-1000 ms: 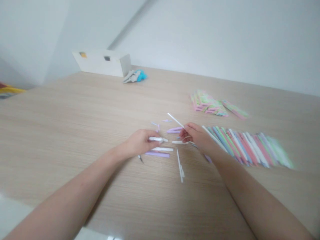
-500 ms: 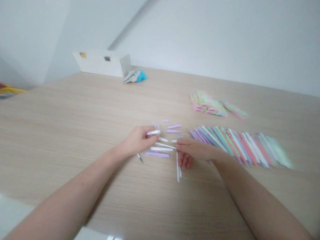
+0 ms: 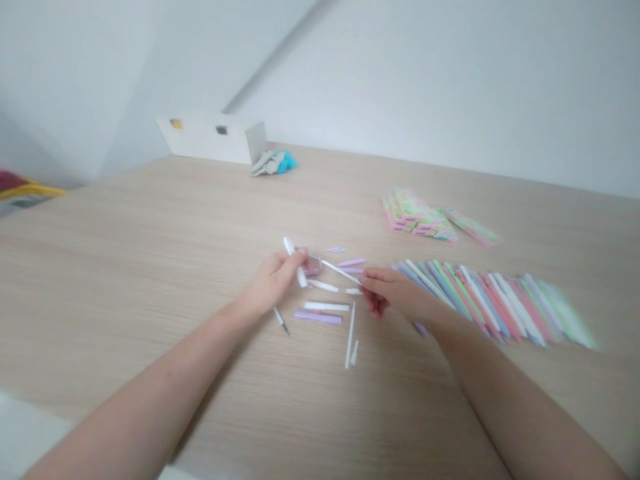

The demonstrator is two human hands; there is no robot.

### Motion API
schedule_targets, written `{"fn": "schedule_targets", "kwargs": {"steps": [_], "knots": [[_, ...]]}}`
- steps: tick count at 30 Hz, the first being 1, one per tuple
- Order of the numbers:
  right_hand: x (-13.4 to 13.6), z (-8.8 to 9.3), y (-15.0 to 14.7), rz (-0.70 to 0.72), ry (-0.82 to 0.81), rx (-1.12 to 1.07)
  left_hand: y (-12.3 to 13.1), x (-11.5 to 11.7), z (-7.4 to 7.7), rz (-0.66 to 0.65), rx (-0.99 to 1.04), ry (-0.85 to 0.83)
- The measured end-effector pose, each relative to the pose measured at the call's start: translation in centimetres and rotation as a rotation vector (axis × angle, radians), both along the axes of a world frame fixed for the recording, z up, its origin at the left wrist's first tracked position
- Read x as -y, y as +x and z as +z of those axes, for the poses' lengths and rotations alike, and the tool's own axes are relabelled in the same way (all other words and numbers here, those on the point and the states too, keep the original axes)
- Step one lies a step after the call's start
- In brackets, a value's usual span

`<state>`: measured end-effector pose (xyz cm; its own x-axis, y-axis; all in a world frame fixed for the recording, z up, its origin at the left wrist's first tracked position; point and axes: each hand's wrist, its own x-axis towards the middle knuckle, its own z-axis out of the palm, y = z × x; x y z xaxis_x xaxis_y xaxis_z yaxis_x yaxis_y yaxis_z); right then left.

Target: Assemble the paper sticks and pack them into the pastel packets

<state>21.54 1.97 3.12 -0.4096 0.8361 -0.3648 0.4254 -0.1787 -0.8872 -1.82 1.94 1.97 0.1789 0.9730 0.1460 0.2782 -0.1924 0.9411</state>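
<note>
My left hand [image 3: 273, 280] is closed round a white pen barrel [image 3: 289, 247], which tilts up to the left. Between the fingertips of my right hand [image 3: 393, 292] is a thin white pen refill [image 3: 339, 270], its free end pointing at the left hand. Loose parts lie below and between the hands: a white tube [image 3: 327, 307], a purple tube [image 3: 318, 317], another thin white stick [image 3: 350, 337] and small white pieces. A dark-tipped piece [image 3: 281, 321] rests beneath my left wrist. Small purple parts [image 3: 351, 262] lie beyond the fingertips.
A row of coloured pens [image 3: 500, 300] spreads to the right, partly behind my right forearm. Stacked pink-and-green packets [image 3: 415, 217] lie farther back, with one loose packet [image 3: 471, 227] beside them. A white box [image 3: 210, 141] and a grey-and-blue crumpled item [image 3: 275, 163] sit near the wall.
My left hand has turned the white barrel from nearly level to steeply tilted. My right hand has raised the thin refill off the table, and its free end now points up toward the left hand.
</note>
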Motion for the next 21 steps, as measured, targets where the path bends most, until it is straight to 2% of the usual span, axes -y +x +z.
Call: {"fn": "schedule_targets", "kwargs": {"steps": [4,7,15,21], "knots": [[0.06,0.44,0.54,0.064,0.052,-0.098,0.07,-0.33,0.1,-0.012,0.379,-0.248],[0.27,0.82,0.63,0.122,0.053,-0.113,0.25,-0.3,0.13,-0.058,0.527,-0.325],[0.65,0.78,-0.06,0.162,0.052,-0.093,0.59,-0.1,0.23,-0.099,0.622,-0.311],[0.41,0.45,0.1,0.139,0.089,-0.085,0.47,-0.11,0.06,-0.134,0.64,-0.294]]}}
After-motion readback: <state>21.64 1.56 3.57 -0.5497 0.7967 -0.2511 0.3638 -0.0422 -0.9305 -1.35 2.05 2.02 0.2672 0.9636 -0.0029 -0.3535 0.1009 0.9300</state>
